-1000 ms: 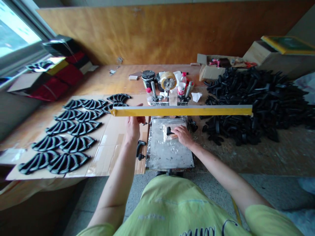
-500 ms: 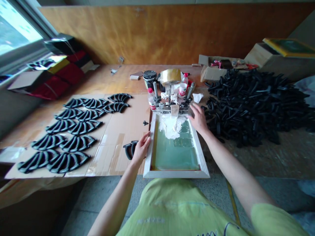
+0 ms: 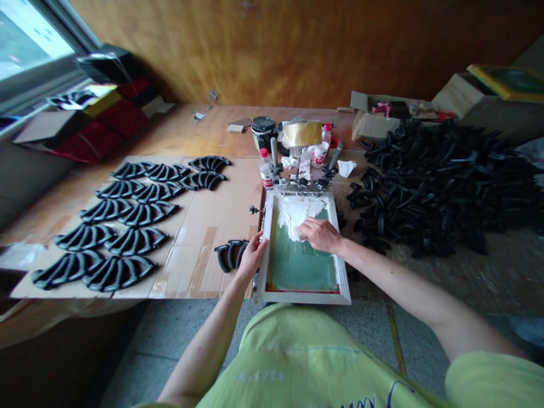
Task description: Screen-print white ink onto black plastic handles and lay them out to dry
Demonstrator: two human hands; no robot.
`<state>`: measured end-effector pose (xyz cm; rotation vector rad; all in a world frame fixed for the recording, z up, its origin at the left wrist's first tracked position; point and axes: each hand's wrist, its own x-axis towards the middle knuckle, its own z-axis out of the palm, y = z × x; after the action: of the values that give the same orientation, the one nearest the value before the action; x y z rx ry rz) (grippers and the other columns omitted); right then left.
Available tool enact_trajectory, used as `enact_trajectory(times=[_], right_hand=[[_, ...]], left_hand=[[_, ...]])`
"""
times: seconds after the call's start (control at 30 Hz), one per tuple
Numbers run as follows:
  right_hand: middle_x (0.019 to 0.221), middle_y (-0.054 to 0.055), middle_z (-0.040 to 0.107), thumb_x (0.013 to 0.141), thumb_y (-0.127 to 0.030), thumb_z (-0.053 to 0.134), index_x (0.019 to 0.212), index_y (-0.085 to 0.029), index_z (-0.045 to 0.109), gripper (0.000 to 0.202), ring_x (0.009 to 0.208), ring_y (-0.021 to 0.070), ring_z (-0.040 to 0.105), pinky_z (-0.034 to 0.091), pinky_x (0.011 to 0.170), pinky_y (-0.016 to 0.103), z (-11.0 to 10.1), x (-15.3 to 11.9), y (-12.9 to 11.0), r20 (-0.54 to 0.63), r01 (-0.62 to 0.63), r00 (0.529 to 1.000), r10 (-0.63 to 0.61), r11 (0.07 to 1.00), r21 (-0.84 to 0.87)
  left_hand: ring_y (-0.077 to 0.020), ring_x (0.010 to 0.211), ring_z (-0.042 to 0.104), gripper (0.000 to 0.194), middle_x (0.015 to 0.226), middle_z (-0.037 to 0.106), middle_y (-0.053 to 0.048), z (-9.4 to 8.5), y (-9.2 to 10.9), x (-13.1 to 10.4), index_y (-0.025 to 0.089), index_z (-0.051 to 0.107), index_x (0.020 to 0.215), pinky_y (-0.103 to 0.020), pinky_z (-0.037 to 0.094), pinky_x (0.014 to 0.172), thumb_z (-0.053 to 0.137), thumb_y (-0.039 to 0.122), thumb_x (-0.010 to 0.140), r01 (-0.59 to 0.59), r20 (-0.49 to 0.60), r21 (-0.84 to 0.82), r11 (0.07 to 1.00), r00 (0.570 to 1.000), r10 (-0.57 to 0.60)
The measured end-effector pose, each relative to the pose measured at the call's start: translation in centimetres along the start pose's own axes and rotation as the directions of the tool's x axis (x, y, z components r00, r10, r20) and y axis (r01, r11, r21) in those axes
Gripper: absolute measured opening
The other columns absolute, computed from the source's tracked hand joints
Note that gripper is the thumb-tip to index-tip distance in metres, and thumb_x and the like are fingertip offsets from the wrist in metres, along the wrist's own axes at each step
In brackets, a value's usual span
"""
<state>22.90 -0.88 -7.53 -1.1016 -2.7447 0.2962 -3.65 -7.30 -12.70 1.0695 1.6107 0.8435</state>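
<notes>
A screen printing frame (image 3: 345,289) with a pale metal rim and green mesh (image 3: 301,272) lies before me. My left hand (image 3: 254,253) grips its left rim. White ink (image 3: 293,212) is spread thickly on the upper mesh. Over the ink's lower edge, my right hand (image 3: 321,234) is closed, apparently round the small beige scraper, which the fingers hide. Clamps (image 3: 301,184) hold the frame's far end. Left of my left hand, black curved ribbed parts (image 3: 232,255) lie on the cardboard (image 3: 199,215).
Rows of black curved parts (image 3: 140,212) cover the cardboard's left side. A big heap of black parts (image 3: 433,187) fills the right. Behind the clamps stand a tub (image 3: 263,133), a tape roll (image 3: 302,134) and red-capped bottles (image 3: 266,170). Open boxes (image 3: 376,127) sit at the back right.
My right hand has moved from the frame's far right corner onto the inked mesh and closed. The beige scraper no longer shows at the far end. The frame's near end has come down.
</notes>
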Motion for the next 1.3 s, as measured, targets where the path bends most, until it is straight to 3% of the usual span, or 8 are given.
enact_trajectory(times=[0.4, 0.53, 0.73, 0.97, 1.0, 1.13, 1.23, 1.3], right_hand=[[0.091, 0.01, 0.066, 0.086, -0.009, 0.051, 0.089, -0.015, 0.066, 0.016, 0.094, 0.0229, 0.055, 0.04, 0.076, 0.031, 0.4, -0.2, -1.9, -0.077, -0.09, 0.993, 0.088, 0.996, -0.028], [0.102, 0.006, 0.069, 0.086, -0.022, 0.064, 0.112, -0.021, 0.065, 0.025, 0.098, 0.0221, 0.059, 0.044, 0.082, 0.031, -1.5, 2.1, -0.1, -0.154, -0.188, 0.966, 0.207, 0.974, 0.129], [0.104, 0.005, 0.071, 0.081, -0.029, 0.072, 0.14, -0.03, 0.05, 0.063, 0.094, 0.0235, 0.064, 0.047, 0.085, 0.034, -5.0, 6.0, 6.6, -0.236, -0.482, 0.829, 0.508, 0.861, 0.16], [0.085, 0.007, 0.07, 0.088, -0.025, 0.054, 0.105, -0.016, 0.066, 0.022, 0.081, 0.0214, 0.064, 0.049, 0.079, 0.034, -3.1, -1.7, 12.1, -0.311, -0.734, 0.48, 0.82, 0.57, 0.369], [0.084, 0.007, 0.069, 0.088, -0.026, 0.056, 0.101, -0.016, 0.066, 0.019, 0.08, 0.0208, 0.063, 0.049, 0.078, 0.033, -1.8, -2.5, 11.5, -0.25, -0.731, 0.51, 0.823, 0.568, 0.378], [0.103, 0.008, 0.068, 0.079, -0.028, 0.072, 0.111, -0.017, 0.064, 0.035, 0.096, 0.0215, 0.061, 0.046, 0.087, 0.035, 2.8, -3.1, 6.6, -0.079, -0.5, 0.831, 0.55, 0.802, 0.327], [0.106, 0.008, 0.064, 0.081, -0.023, 0.071, 0.109, -0.021, 0.067, 0.028, 0.106, 0.0235, 0.055, 0.043, 0.093, 0.038, 3.8, -2.4, 1.9, -0.109, -0.41, 0.891, 0.44, 0.885, 0.22], [0.099, 0.009, 0.063, 0.087, -0.024, 0.065, 0.101, -0.02, 0.069, 0.015, 0.103, 0.024, 0.053, 0.043, 0.092, 0.038, 3.6, -2.1, -1.3, -0.164, -0.404, 0.885, 0.435, 0.894, 0.192]], left_hand=[[-0.0118, 0.059, 0.054, 0.067, 0.078, 0.066, -0.002, -0.1, 0.3, 0.0, 0.019, 0.056, 0.134, -0.019, 0.038, 0.05, 0.061, 0.057, 0.08, 0.023, 0.036, -0.016, 1.0, 0.999, -0.023], [-0.0125, 0.058, 0.056, 0.067, 0.078, 0.067, -0.002, -0.4, 2.1, -0.7, 0.02, 0.056, 0.133, -0.02, 0.038, 0.049, 0.064, 0.057, 0.077, 0.044, 0.054, -0.061, 0.997, 0.998, -0.041], [-0.0118, 0.057, 0.054, 0.064, 0.074, 0.066, 0.0, -1.8, 7.8, -2.2, 0.02, 0.062, 0.126, -0.021, 0.039, 0.05, 0.064, 0.06, 0.077, 0.002, 0.082, -0.177, 0.984, 0.997, 0.013], [-0.016, 0.083, 0.064, 0.048, 0.097, 0.068, -0.005, -1.0, 14.4, 1.5, 0.018, 0.065, 0.093, -0.023, 0.051, 0.066, 0.061, 0.063, 0.077, -0.288, -0.069, -0.502, 0.815, 0.953, 0.295], [-0.016, 0.083, 0.064, 0.047, 0.096, 0.068, -0.006, -0.7, 15.0, 2.0, 0.018, 0.064, 0.092, -0.023, 0.051, 0.065, 0.06, 0.063, 0.078, -0.3, -0.077, -0.516, 0.802, 0.949, 0.305], [-0.0123, 0.071, 0.062, 0.05, 0.086, 0.067, -0.004, 1.4, 13.9, 1.6, 0.019, 0.06, 0.103, -0.02, 0.049, 0.058, 0.05, 0.065, 0.084, -0.236, -0.148, -0.514, 0.825, 0.971, 0.185], [-0.0142, 0.07, 0.065, 0.057, 0.091, 0.07, -0.008, 4.3, 10.3, -1.2, 0.018, 0.058, 0.111, -0.022, 0.049, 0.056, 0.056, 0.066, 0.082, 0.095, 0.12, -0.464, 0.881, 0.992, -0.043], [-0.0195, 0.08, 0.069, 0.062, 0.102, 0.071, -0.013, 6.2, 7.8, -3.0, 0.017, 0.058, 0.115, -0.027, 0.052, 0.059, 0.059, 0.067, 0.079, 0.32, 0.342, -0.396, 0.861, 0.921, -0.186]])
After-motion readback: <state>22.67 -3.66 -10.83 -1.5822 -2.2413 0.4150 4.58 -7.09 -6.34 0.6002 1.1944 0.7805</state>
